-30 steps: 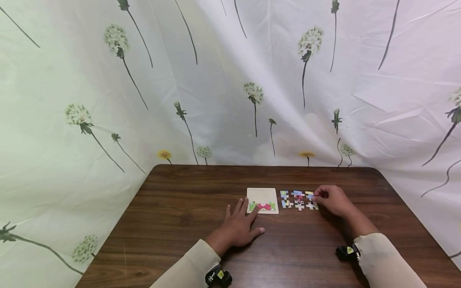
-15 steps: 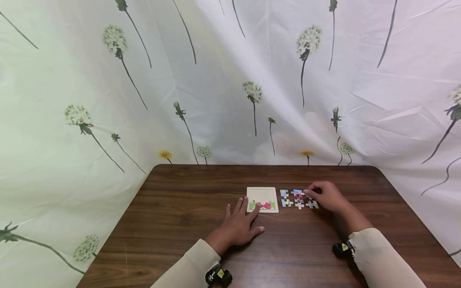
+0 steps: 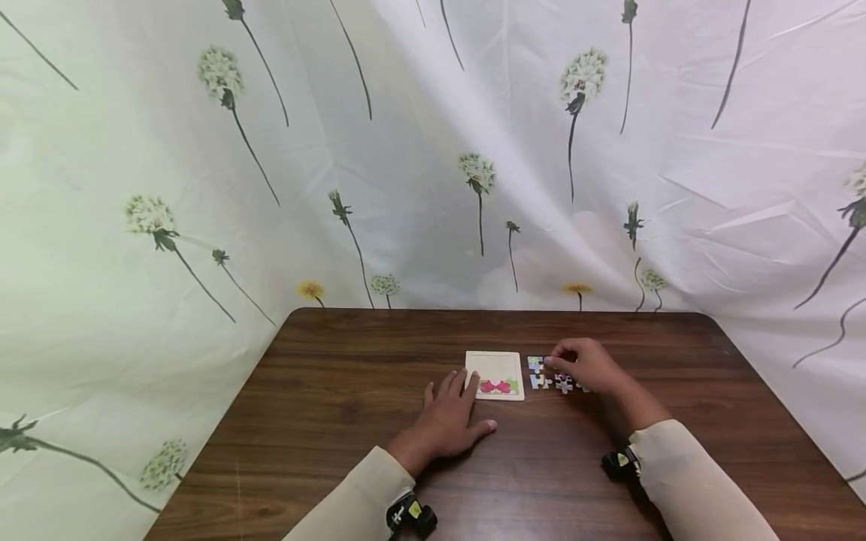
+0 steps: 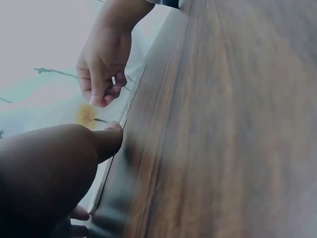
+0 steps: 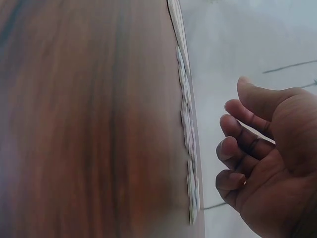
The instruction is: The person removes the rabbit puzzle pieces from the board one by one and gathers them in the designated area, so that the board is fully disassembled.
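Observation:
A pale square puzzle tray (image 3: 493,366) lies on the table, with pink and green picture parts along its near side. My left hand (image 3: 446,421) rests with its fingers spread, fingertips on the tray's left edge and near corner. To the tray's right lie several jigsaw pieces in two rows, among them a blue and yellow piece (image 3: 535,364) and a mostly white piece (image 3: 564,384). My right hand (image 3: 588,366) hovers over them, hiding part of the far row. Its fingers are loosely bent in the right wrist view, thumb (image 5: 255,96) apart from them, and no piece shows between them.
The dark wooden table (image 3: 338,451) reaches back to a white curtain (image 3: 406,150) printed with dandelions. Black cameras are strapped at both wrists, one by the left sleeve (image 3: 361,500).
My right hand has moved left across the pieces, from the right end toward the tray. The left hand stays on the tray, its index finger shifted slightly left.

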Tool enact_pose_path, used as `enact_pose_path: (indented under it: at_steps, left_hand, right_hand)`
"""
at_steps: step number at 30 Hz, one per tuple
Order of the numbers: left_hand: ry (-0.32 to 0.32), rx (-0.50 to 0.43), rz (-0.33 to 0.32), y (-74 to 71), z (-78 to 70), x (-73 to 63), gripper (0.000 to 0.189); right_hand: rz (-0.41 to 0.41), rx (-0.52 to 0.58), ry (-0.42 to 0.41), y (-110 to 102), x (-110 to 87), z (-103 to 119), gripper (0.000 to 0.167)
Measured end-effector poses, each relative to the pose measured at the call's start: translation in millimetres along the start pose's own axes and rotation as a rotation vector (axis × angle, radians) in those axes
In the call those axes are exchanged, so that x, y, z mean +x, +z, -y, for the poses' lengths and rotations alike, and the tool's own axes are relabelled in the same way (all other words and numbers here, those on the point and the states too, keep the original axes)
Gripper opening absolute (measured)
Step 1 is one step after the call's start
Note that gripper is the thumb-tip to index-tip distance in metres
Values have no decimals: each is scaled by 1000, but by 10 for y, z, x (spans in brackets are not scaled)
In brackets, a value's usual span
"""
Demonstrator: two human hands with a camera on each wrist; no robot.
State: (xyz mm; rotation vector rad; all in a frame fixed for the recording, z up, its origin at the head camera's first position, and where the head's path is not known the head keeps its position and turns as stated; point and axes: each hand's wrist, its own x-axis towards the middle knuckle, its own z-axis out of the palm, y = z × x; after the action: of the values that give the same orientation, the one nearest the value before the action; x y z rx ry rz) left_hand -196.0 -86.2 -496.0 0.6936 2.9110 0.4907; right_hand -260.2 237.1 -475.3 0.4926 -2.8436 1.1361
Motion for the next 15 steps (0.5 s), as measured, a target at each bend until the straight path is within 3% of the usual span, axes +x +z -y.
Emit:
enact_pose_path:
  at_steps: [5, 15]
  left_hand:
    - [-5, -15, -53, 5, 72, 36, 90]
    - [-154, -60, -73, -28, 155, 85, 80]
  right_hand:
    - [27, -3, -27, 81, 66, 71, 15]
    - [59, 6, -35, 261, 162, 302, 15]
